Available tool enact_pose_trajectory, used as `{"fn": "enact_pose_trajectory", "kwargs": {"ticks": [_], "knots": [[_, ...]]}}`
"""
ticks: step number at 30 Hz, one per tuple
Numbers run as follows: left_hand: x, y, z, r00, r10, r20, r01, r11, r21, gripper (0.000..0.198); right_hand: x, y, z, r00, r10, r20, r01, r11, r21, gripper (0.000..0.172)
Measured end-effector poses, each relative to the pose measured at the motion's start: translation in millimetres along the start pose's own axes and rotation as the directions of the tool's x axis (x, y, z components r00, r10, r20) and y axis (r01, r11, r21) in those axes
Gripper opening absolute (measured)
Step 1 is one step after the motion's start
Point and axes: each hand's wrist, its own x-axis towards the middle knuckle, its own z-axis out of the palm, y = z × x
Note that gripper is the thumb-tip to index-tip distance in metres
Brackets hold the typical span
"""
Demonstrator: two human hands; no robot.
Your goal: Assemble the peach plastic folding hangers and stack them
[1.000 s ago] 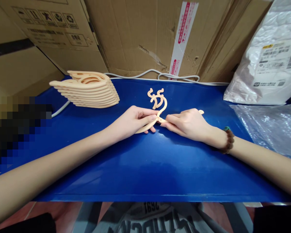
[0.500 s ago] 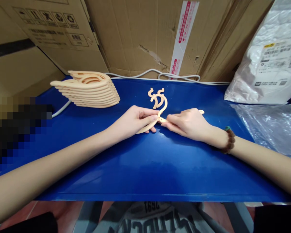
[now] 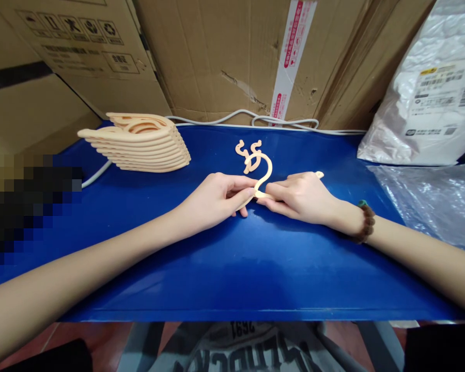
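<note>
Above the middle of the blue table, my left hand [image 3: 222,199] is closed on a peach-coloured plastic clothes hanger piece with a curved hook [image 3: 270,166] that points away from me. My right hand [image 3: 304,197] pinches a matching hanger arm [image 3: 264,196]; the far end of this arm [image 3: 319,174] pokes out beyond the knuckles. Both pieces meet at the base of the hook, between my fingertips. Whether they are joined there I cannot tell, because my fingers cover part of it. Just behind the hook lie loose small curved pieces [image 3: 241,148] of the same colour.
A neat stack of peach hangers [image 3: 139,150] stands at the back left of the blue table [image 3: 217,274]. Cardboard boxes [image 3: 201,57] and a white cable [image 3: 217,123] line the back. On the right are a white labelled parcel bag [image 3: 395,113] and clear plastic film [image 3: 430,206].
The hook has turned and shifted slightly right. The hanger piece in my left hand has swung round, so less of it shows below my fingers. Both hands keep their grip.
</note>
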Motion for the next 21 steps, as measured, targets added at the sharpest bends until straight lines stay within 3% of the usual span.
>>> {"fn": "enact_pose_trajectory", "kwargs": {"ticks": [3, 5, 8, 11, 17, 21], "knots": [[-0.4, 0.1, 0.0, 0.999, 0.042, 0.024, -0.043, 0.997, 0.060, 0.036, 0.7, 1.1, -0.4, 0.998, -0.047, -0.036, 0.049, 0.998, 0.049, 0.045], [-1.5, -0.4, -1.0, 0.995, 0.091, 0.041, -0.098, 0.972, 0.213, 0.036, 1.2, 1.3, -0.3, 0.994, -0.058, -0.095, 0.063, 0.997, 0.051, 0.040], [-3.8, -1.3, -2.1, 0.983, 0.169, 0.072, -0.182, 0.844, 0.504, 0.035, 1.9, 1.2, -0.2, 0.981, -0.011, -0.192, 0.007, 1.000, -0.018, 0.040], [-4.7, -1.4, -1.6, 0.983, 0.163, 0.089, -0.180, 0.717, 0.674, 0.037, 2.3, 1.3, -0.4, 0.974, 0.051, -0.220, -0.071, 0.994, -0.084, 0.044], [-3.1, -1.7, 0.8, 0.989, 0.118, 0.088, -0.143, 0.627, 0.766, 0.039, 0.0, 0.9, -2.3, 0.931, 0.148, -0.333, -0.171, 0.984, -0.041, 0.047], [-3.6, -2.5, 1.3, 0.989, 0.136, 0.051, -0.127, 0.643, 0.755, 0.038, -1.8, -1.1, -3.7, 0.904, 0.044, -0.426, -0.053, 0.999, -0.009, 0.047]]}}
